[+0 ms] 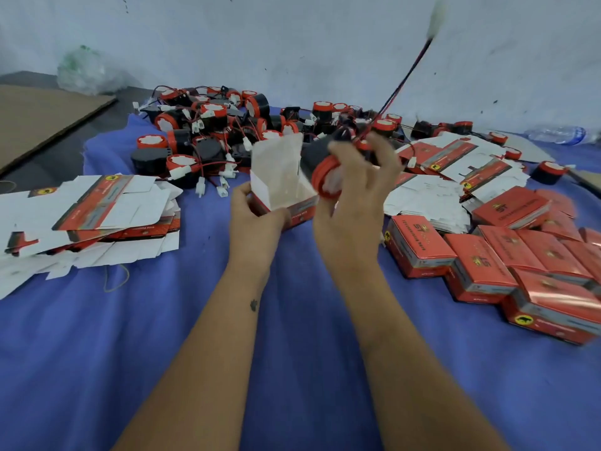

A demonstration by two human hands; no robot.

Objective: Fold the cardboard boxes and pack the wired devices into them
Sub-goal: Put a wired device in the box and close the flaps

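- The left hand (252,208) grips the open box (283,187) by its near-left corner, mouth facing up.
- Just right of the box, the right hand (353,190) holds a device (327,180), fingers curled round it.
- The device's wire (406,79) trails up, away from the box.

Red-and-black wired devices (208,125) and red, grey-banded boxes (487,255) lie on a blue cloth (195,336).

Pale scuffed wall (325,34) behind blue cloth (162,336).
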